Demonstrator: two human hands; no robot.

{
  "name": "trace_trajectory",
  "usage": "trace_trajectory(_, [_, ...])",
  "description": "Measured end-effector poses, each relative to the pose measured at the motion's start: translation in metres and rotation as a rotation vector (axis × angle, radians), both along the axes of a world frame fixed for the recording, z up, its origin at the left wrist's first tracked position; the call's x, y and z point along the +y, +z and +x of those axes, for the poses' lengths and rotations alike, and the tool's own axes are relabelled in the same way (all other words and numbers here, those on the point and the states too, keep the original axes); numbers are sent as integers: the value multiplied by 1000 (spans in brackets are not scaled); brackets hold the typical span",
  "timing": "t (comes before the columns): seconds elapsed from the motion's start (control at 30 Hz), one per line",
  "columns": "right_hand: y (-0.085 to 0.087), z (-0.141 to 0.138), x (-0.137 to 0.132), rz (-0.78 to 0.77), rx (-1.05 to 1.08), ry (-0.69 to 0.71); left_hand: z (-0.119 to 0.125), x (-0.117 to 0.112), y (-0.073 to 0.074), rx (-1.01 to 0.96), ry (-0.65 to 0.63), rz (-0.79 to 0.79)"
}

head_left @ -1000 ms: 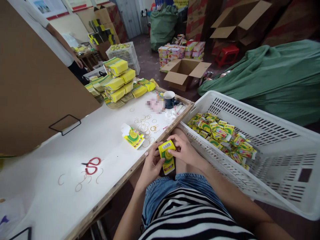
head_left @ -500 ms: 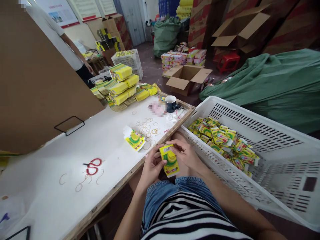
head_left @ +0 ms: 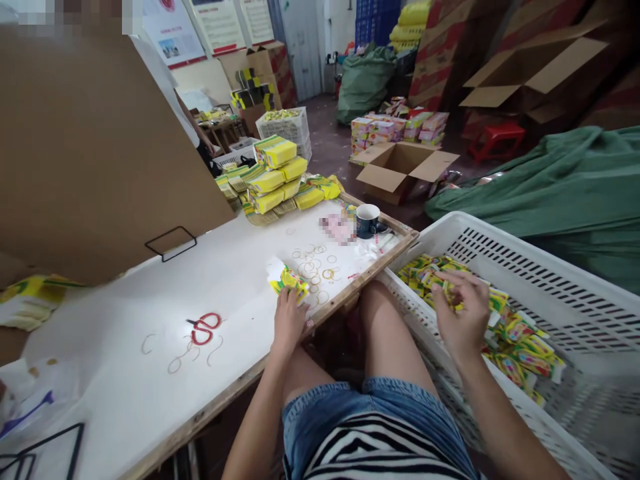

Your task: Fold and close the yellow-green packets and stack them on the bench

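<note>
My left hand (head_left: 289,322) lies on the white table (head_left: 125,373) near its front edge, fingers resting on a small stack of yellow and green packets (head_left: 287,279). My right hand (head_left: 463,311) is over the white plastic crate (head_left: 530,267) at my right, fingers curled around a yellow packet (head_left: 447,293) from the loose heap of packets (head_left: 520,337) inside. Rubber bands (head_left: 314,262) lie scattered on the table just beyond the stack.
Red scissors (head_left: 204,327) lie mid-table. Bundled yellow packets (head_left: 274,179) are piled at the far end beside a dark mug (head_left: 367,220). A large brown cardboard sheet (head_left: 85,147) leans at left. A person stands behind it. Open cartons and a green tarp (head_left: 550,173) fill the floor.
The packet held in both hands has gone onto the stack on the table under my left hand. My right hand has moved right into the crate and closed on another packet.
</note>
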State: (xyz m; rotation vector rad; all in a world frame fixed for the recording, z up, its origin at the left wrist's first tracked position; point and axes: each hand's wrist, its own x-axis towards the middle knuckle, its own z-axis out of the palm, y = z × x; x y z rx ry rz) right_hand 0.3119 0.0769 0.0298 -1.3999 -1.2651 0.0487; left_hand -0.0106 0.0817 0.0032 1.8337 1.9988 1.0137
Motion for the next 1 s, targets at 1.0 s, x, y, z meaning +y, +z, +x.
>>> trace_trajectory(1.0, [-19, -98, -23, -717, 946, 876, 59, -49, 12, -1073, -256, -51])
